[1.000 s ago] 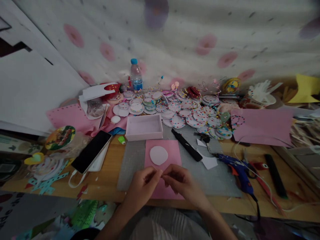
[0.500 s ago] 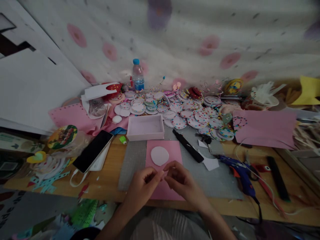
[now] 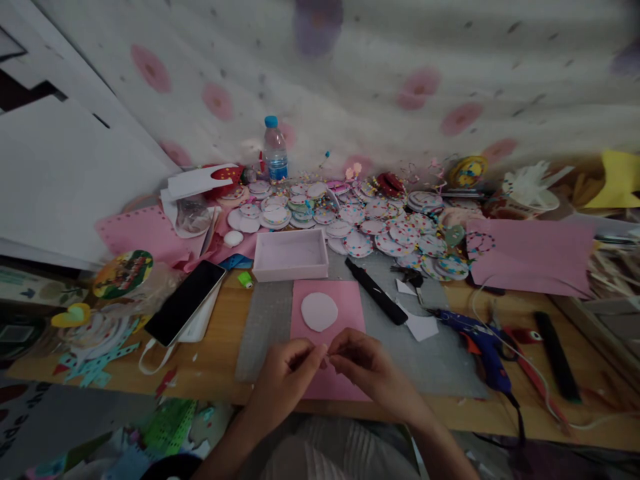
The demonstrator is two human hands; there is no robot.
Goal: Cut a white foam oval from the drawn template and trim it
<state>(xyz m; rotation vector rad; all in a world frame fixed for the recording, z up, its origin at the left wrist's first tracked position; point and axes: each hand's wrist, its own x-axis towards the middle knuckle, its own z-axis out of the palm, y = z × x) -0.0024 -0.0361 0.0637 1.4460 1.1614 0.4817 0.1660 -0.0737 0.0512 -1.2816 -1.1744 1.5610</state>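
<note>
My left hand (image 3: 293, 370) and my right hand (image 3: 364, 360) meet fingertip to fingertip over the lower part of a pink sheet (image 3: 345, 300). Both are closed in a pinch; whatever lies between the fingers is too small to make out. Just beyond them a white paper disc (image 3: 319, 312) lies flat on the pink sheet. Under the sheet is a grey cutting mat (image 3: 265, 333). A white open box (image 3: 291, 257) stands behind the sheet, and a black pen-like tool (image 3: 376, 291) lies to the right.
Many decorated paper discs (image 3: 360, 220) are heaped along the back, beside a water bottle (image 3: 275, 150). On the right lie a blue glue gun (image 3: 480, 343) with its cord and white paper scraps (image 3: 421, 327). A phone (image 3: 187, 303) rests on the left.
My right hand has dropped slightly, and its fingers have drawn in against the left fingertips. The disc, sheet and box have stayed put.
</note>
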